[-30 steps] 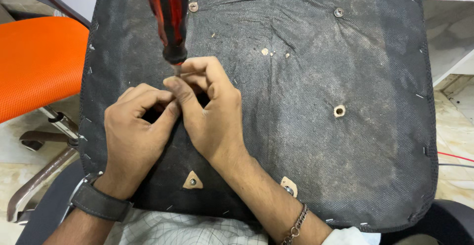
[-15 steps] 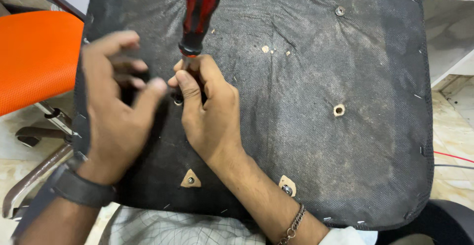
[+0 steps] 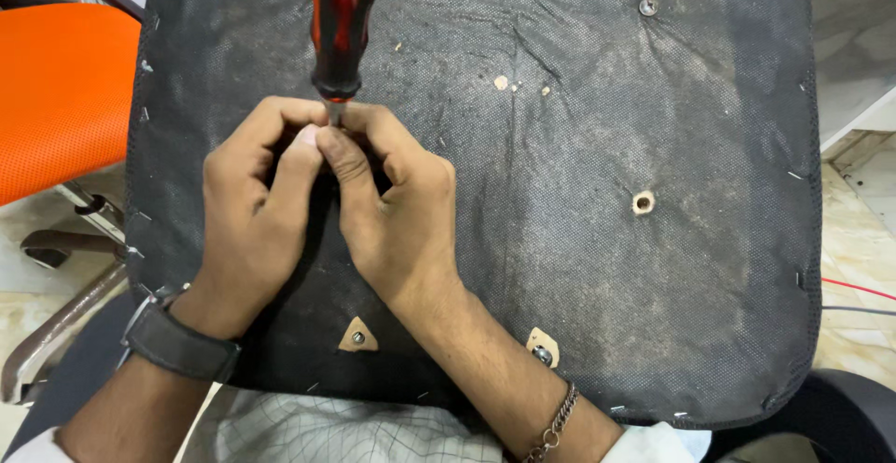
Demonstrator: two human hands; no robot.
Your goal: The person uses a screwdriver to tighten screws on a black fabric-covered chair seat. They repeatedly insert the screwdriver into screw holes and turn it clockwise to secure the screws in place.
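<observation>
**Screwdriver upright on the seat underside, both hands pinching its shaft**

Head view: screwdriver (image 3: 338, 29) stands nearly upright on the black fabric-covered underside of a chair seat (image 3: 579, 267), left of the seat's middle. Its red-and-black handle rises toward the camera and leans a little away from me; the long axis runs from that handle down through the short bit of metal shaft to a tip hidden under my fingers. My left hand (image 3: 254, 216) and my right hand (image 3: 392, 211) meet at the shaft, fingertips closed around it just below the handle, thumbs touching.

I judge the tool stiff, moderately light and top-heavy this way up, so low on the shaft steadies the tip, while the ribbed handle is the place for turning force. The fabric looks thin, dusty and soft. A bare screw hole (image 3: 643, 203) lies well to the right.
</observation>
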